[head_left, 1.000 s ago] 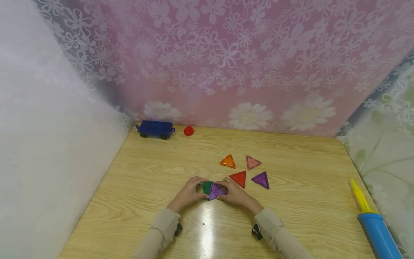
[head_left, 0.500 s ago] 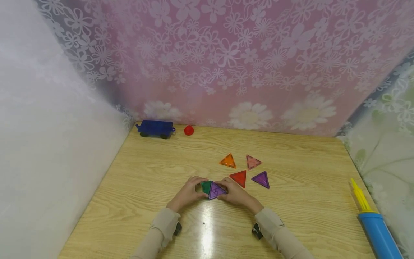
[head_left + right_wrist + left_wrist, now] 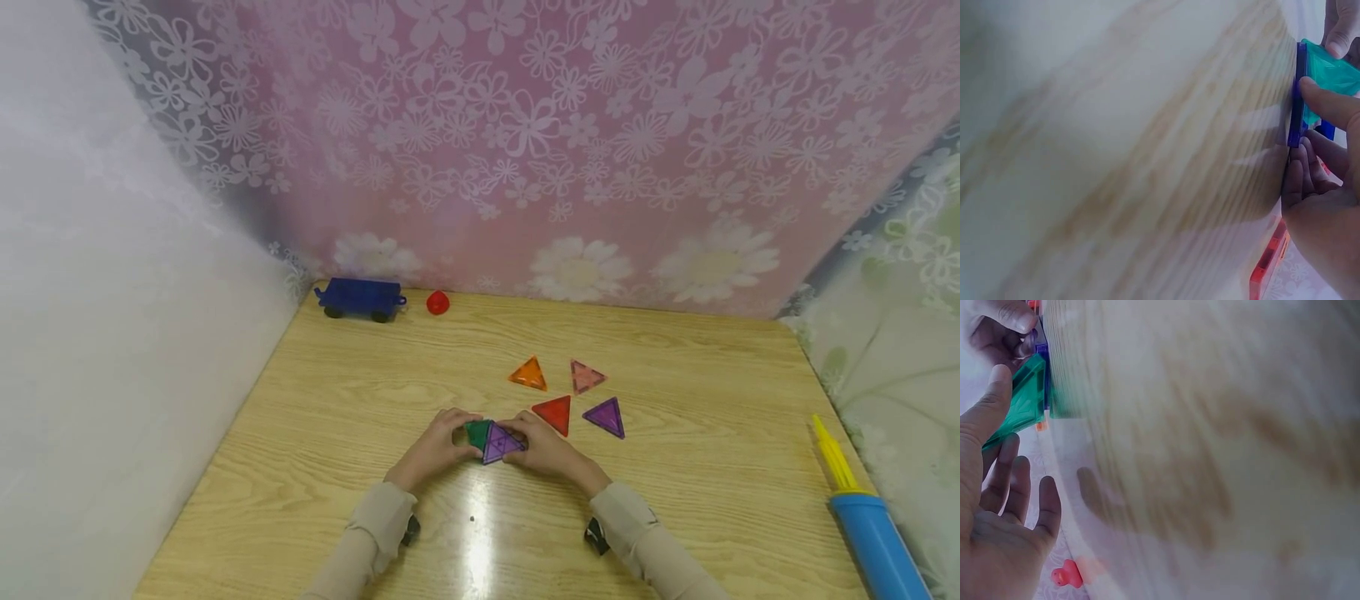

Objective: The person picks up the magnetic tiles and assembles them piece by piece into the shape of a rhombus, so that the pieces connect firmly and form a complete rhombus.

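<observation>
My left hand (image 3: 435, 450) pinches a green translucent triangular magnetic tile (image 3: 477, 433) between thumb and fingers. In the left wrist view the green tile (image 3: 1025, 403) leans up from the table, its lower edge at the purple tile beneath my right hand. That purple triangular magnetic tile (image 3: 498, 444) lies about flat on the table, and my right hand (image 3: 547, 450) grips its right corner. Seen from the right wrist, the purple tile (image 3: 1298, 106) is edge-on beside the tilted green one (image 3: 1332, 72). Whether the two edges are fully joined I cannot tell.
Beyond my right hand lie red (image 3: 553, 414), orange (image 3: 529, 373), pink (image 3: 587, 377) and purple triangles (image 3: 606, 417). A blue toy wagon (image 3: 362, 298) and a small red object (image 3: 438, 302) stand by the back wall. A blue-and-yellow pump (image 3: 870, 517) lies at the right edge.
</observation>
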`<move>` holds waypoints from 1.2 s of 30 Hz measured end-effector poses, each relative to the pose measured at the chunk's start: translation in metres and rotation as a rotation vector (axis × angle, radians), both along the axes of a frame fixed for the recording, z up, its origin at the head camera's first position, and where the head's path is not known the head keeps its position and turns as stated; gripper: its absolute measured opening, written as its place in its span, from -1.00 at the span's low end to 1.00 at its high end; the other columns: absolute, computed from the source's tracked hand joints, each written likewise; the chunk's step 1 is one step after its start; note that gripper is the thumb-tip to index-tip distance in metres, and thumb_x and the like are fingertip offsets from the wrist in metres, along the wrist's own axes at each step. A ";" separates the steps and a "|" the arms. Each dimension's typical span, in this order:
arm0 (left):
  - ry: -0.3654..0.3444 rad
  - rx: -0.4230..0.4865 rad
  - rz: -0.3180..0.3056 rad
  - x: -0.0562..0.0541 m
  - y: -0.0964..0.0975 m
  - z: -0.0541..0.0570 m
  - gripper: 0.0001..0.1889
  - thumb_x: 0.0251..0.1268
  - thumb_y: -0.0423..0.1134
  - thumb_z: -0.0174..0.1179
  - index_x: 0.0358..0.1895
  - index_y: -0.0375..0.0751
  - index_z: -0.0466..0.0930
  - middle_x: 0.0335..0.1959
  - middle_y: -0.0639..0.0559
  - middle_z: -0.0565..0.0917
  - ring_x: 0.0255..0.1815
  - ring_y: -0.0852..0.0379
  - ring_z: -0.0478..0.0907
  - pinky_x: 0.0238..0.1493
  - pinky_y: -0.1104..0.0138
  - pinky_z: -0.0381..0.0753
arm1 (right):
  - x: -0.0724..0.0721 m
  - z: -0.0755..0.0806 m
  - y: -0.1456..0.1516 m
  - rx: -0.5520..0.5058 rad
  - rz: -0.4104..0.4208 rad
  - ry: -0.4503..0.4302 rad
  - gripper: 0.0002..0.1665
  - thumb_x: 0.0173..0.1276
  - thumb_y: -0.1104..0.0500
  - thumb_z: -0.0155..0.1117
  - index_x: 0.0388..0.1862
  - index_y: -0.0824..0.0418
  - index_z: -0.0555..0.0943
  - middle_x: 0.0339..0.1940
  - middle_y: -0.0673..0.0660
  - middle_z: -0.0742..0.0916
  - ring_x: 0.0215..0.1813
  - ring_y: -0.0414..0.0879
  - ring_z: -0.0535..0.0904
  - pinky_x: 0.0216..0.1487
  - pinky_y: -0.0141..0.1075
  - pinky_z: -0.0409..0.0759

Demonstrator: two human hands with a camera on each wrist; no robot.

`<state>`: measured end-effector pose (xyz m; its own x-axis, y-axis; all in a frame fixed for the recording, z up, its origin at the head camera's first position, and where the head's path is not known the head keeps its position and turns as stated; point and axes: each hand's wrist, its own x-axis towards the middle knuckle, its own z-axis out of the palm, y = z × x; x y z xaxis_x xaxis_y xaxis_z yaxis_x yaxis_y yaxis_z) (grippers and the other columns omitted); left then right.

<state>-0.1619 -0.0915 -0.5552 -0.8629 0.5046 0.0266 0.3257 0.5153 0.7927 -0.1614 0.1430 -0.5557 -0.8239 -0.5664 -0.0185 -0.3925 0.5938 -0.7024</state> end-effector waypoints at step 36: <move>-0.007 0.013 -0.024 0.000 -0.002 0.000 -0.44 0.13 -0.15 0.34 0.24 -0.19 0.47 0.09 -0.03 0.51 0.16 -0.01 0.41 0.23 0.06 0.44 | -0.038 -0.002 0.025 0.057 -0.267 0.228 -0.38 0.29 0.03 0.30 0.23 0.33 0.46 0.20 0.32 0.55 0.29 0.24 0.38 0.32 0.14 0.29</move>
<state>-0.1618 -0.0930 -0.5556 -0.8506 0.5251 0.0276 0.3327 0.4969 0.8015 -0.1999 0.1682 -0.5579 -0.9292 -0.3341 0.1581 -0.3614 0.7320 -0.5776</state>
